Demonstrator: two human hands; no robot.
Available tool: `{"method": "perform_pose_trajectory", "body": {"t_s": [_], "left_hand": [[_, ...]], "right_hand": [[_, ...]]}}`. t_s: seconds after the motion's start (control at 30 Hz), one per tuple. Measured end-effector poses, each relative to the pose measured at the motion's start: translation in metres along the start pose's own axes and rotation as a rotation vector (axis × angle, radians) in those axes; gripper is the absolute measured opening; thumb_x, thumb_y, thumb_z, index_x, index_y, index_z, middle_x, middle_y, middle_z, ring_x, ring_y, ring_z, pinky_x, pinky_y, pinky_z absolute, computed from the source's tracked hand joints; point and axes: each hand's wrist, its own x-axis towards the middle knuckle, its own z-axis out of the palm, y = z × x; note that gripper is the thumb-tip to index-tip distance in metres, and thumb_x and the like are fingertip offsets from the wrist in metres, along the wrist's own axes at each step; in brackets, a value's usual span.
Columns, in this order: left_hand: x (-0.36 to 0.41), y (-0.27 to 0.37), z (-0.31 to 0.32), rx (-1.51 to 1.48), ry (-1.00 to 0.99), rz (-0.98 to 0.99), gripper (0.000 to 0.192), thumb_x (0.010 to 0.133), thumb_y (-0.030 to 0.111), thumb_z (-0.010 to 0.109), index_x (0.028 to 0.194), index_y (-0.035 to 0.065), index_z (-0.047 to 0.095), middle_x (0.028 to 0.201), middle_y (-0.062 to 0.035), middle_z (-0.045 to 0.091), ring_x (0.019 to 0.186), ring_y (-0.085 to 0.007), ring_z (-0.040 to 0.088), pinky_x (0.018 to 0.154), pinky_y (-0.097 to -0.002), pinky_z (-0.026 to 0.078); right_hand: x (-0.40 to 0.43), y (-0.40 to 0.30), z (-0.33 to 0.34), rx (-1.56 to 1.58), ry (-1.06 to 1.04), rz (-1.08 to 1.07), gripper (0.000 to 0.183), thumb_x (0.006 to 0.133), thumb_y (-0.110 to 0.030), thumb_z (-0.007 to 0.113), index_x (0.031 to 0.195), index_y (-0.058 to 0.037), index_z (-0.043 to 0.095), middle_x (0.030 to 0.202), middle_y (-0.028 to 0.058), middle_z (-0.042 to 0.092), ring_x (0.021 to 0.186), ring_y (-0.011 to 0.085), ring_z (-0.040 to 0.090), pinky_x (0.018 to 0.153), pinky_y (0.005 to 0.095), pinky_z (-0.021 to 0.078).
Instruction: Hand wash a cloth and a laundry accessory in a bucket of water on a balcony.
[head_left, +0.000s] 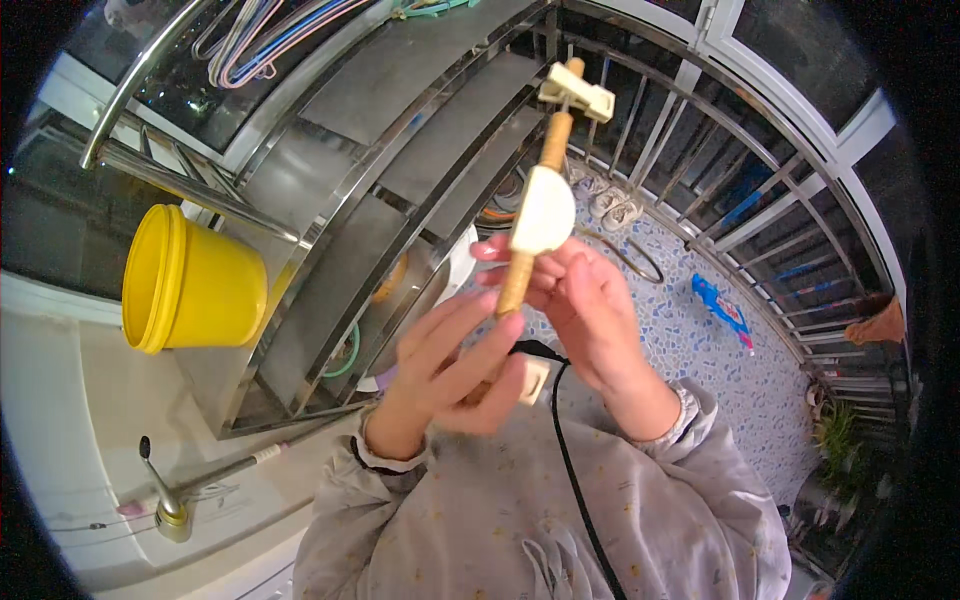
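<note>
A slim device (554, 142) with tan ribbed sleeves on a rod, a cream half-round piece and a cream plastic block near its upper end stands tilted before me. My left hand (457, 360) closes its fingers around its lower part. A cream plastic end piece (534, 381) shows beside those fingers, partly hidden by them. My right hand (592, 307) is cupped behind the rod, just below the half-round piece. Its fingertips pass behind the rod; whether they grip it cannot be told.
At left, a yellow plastic bucket (217, 277) lies on its side by a metal shelf rack (360, 97). Clothes hangers (247, 60) hang above. Shoes (615, 208) and a blue packet (721, 311) lie near the railing (750, 150). A potted plant (836, 435) is at right.
</note>
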Motion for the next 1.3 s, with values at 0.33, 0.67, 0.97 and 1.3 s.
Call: {"method": "perform_pose_trajectory", "body": {"t_s": [0.33,0.67,0.97,1.3], "left_hand": [[0.009,-0.009,0.003,-0.571,-0.121,-0.294,0.053,0.088,0.044,0.05,0.118,0.0008,0.052,0.109,-0.0112,0.058,0.087,-0.0189,0.057,0.07,-0.0328,0.048],[0.075,0.052,-0.027,-1.906,-0.047,-0.489,0.038,0.089,0.035,0.049,0.092,-0.0025,0.053,0.08,-0.0096,0.055,0.059,-0.0209,0.052,0.062,-0.0329,0.046],[0.051,0.089,-0.01,-1.754,0.126,-0.49,0.044,0.088,0.023,0.05,0.116,-0.0103,0.048,0.102,-0.018,0.058,0.072,-0.0228,0.06,0.066,-0.0269,0.048],[0.057,0.087,-0.014,-1.819,0.204,-0.498,0.034,0.089,0.021,0.05,0.108,-0.0072,0.053,0.09,-0.0155,0.057,0.065,-0.022,0.057,0.059,-0.0274,0.044]], "right_hand": [[0.01,-0.01,-0.022,-0.425,0.075,-0.051,0.024,0.093,-0.015,0.05,0.11,0.0013,0.052,0.083,0.0036,0.058,0.076,0.009,0.053,0.068,0.0223,0.0416],[0.019,-0.011,-0.008,-0.552,-0.066,0.097,0.025,0.093,-0.013,0.05,0.114,0.0004,0.051,0.084,-0.0005,0.055,0.077,0.0054,0.05,0.067,0.0205,0.0398],[0.017,-0.008,-0.006,-0.607,-0.038,0.107,0.026,0.092,-0.015,0.05,0.111,0.0019,0.053,0.079,0.0025,0.056,0.072,0.0072,0.05,0.063,0.021,0.0379],[0.016,-0.006,-0.008,-0.635,-0.063,0.135,0.027,0.092,-0.015,0.051,0.112,0.0026,0.053,0.08,0.0025,0.056,0.073,0.0075,0.051,0.065,0.0213,0.0389]]}}
